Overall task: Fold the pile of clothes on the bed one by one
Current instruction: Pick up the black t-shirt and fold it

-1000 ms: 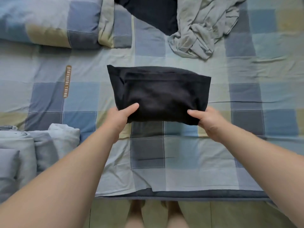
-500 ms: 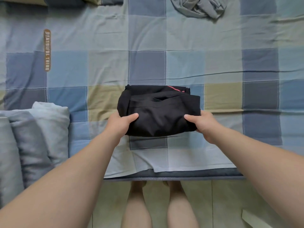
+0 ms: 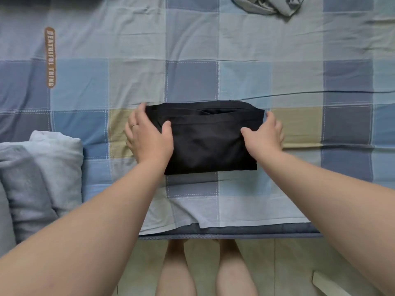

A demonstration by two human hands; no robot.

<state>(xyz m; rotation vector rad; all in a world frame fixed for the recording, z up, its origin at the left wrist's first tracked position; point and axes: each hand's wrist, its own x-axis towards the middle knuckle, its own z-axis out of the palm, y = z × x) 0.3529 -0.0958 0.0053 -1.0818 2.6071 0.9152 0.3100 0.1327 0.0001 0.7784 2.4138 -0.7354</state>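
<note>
A folded black garment (image 3: 209, 139) lies flat on the checked bedsheet (image 3: 136, 82), near the front edge of the bed. My left hand (image 3: 147, 135) lies against its left side, fingers stretched along the edge and thumb on top of the cloth. My right hand (image 3: 265, 133) mirrors it on the right side, thumb on the cloth and fingers running along the right edge. Neither hand has fingers curled under the garment. A crumpled grey garment (image 3: 267, 5) lies at the far edge of the view.
Folded pale grey-blue bedding (image 3: 42, 167) is stacked at the left, beside my left forearm. The mattress edge (image 3: 213, 233) runs across just in front of my legs, with tiled floor below. A white object (image 3: 327, 285) lies on the floor at bottom right.
The black garment was carried toward the bed's front edge and set down flat. My hands shifted from gripping its near edge to lying along its two sides.
</note>
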